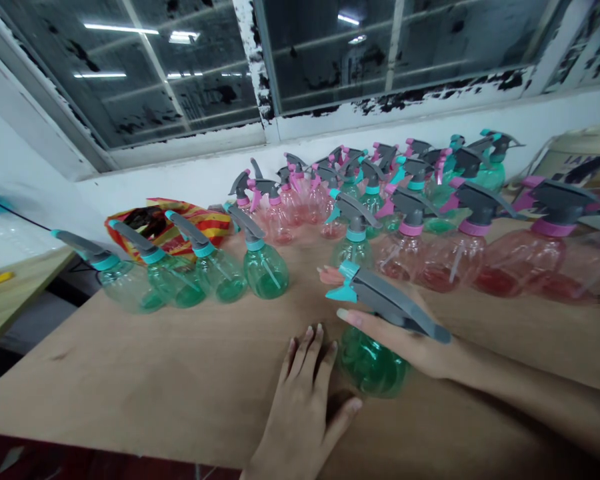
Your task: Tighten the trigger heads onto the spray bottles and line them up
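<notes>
A green spray bottle (373, 367) with a grey and turquoise trigger head stands at the front of the wooden table (145, 387). My right hand (425, 343) is wrapped round its neck, just under the spray head. Beside the bottle, on its left, my left hand (300, 407) lies with fingers spread, palm down and close to the tabletop. Behind my right hand is another green spray bottle (353, 252), followed to the right by several pink spray bottles (447, 260) in a line.
Several green spray bottles (265, 270) form a row at the left. Against the wall, more pink and green bottles (280, 223) crowd together. A red and yellow striped bag (200, 227) lies behind the left row. A beige container (575, 153) stands at the back right, below the window (380, 60).
</notes>
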Tool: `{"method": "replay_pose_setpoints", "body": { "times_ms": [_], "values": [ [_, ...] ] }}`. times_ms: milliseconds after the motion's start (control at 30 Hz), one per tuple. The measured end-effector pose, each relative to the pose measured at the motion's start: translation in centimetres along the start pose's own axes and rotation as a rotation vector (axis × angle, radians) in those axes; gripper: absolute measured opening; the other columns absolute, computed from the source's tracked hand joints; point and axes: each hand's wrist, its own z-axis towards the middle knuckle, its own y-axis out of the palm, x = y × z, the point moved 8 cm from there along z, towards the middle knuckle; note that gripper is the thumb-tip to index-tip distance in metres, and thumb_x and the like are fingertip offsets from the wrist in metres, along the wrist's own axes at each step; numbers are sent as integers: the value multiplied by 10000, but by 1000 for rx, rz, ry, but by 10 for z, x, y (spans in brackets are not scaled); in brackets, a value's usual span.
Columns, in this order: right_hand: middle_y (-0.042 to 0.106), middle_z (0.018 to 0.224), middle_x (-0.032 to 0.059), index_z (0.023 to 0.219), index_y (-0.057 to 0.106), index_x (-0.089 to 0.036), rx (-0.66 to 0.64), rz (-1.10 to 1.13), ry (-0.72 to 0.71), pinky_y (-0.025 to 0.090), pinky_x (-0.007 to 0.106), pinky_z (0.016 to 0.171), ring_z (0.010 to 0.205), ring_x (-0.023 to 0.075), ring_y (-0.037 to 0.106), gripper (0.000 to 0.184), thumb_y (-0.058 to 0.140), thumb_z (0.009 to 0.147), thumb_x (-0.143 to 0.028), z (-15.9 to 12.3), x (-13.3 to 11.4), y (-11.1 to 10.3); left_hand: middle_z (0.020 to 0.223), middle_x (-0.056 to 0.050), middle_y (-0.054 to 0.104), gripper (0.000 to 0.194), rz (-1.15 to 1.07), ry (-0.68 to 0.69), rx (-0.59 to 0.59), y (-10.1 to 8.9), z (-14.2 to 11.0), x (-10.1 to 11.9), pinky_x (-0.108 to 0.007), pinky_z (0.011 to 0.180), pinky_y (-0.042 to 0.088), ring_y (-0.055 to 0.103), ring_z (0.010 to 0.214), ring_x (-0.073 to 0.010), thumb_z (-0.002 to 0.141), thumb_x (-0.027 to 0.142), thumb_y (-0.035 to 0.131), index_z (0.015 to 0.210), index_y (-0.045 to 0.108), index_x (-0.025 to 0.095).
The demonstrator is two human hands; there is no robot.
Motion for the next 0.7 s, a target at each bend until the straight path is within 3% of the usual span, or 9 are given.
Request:
{"method": "replay_pose_setpoints", "body": {
  "times_ms": [200, 400, 700],
  "values": [
    [697, 779, 1, 1070, 679, -275, -32, 22, 8, 575, 325, 717, 738, 187, 679, 218, 588, 892, -361, 1, 1, 2, 1524, -184, 364, 637, 3, 10, -11, 2, 1, 0, -558, 1066, 409, 346, 1400, -331, 929, 434, 551, 1444, 347, 119],
    [724, 951, 17, 1045, 674, -269, -22, 110, 12, 580, 332, 737, 818, 192, 701, 204, 602, 875, -356, 2, 0, 2, 1533, -178, 351, 643, -10, 7, 8, -1, 0, 0, -541, 1077, 404, 340, 1403, -325, 929, 428, 555, 1451, 339, 120],
    [714, 798, 5, 800, 651, -232, 5, 30, -62, 546, 295, 671, 759, 174, 695, 173, 607, 867, -385, 1, -9, 0, 1508, -177, 399, 619, 2, 5, 9, 1, -1, -1, -546, 1069, 412, 350, 1398, -328, 944, 428, 527, 1446, 343, 117]
  ]
}}
